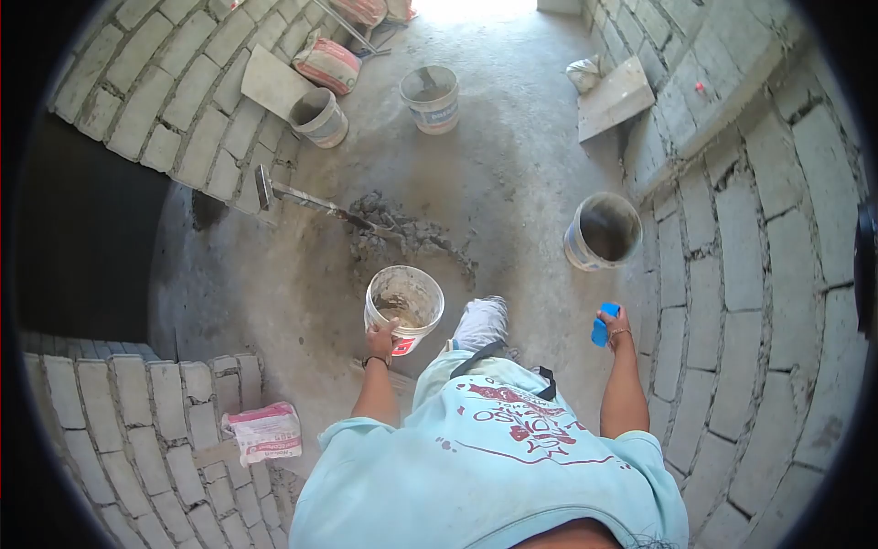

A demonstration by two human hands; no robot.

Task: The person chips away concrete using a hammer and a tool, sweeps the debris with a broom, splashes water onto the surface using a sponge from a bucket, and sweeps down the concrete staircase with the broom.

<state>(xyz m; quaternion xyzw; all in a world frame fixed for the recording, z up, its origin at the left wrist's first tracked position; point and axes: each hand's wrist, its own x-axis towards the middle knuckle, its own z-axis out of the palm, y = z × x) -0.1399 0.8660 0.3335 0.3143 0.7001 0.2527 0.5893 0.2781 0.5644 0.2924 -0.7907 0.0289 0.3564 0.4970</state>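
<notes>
My left hand (381,339) grips the near rim of a white bucket (433,300), its fingers reaching inside. The bucket tilts toward me, and its inner wall is smeared with grey residue. Off to the right, my right hand (620,325) is closed around a small blue object (601,327) whose kind I cannot make out. Beyond the bucket lies a heap of wet grey mortar (370,242) on the floor. A long-handled tool (315,199) rests across it, one end buried in the heap.
Another bucket (573,245) stands at the right, and two more, a left one (326,134) and a middle one (432,116), stand farther back. Block walls (174,82) rise on both sides. A board (615,101) leans at right; a pink-and-white bag (265,434) lies at lower left.
</notes>
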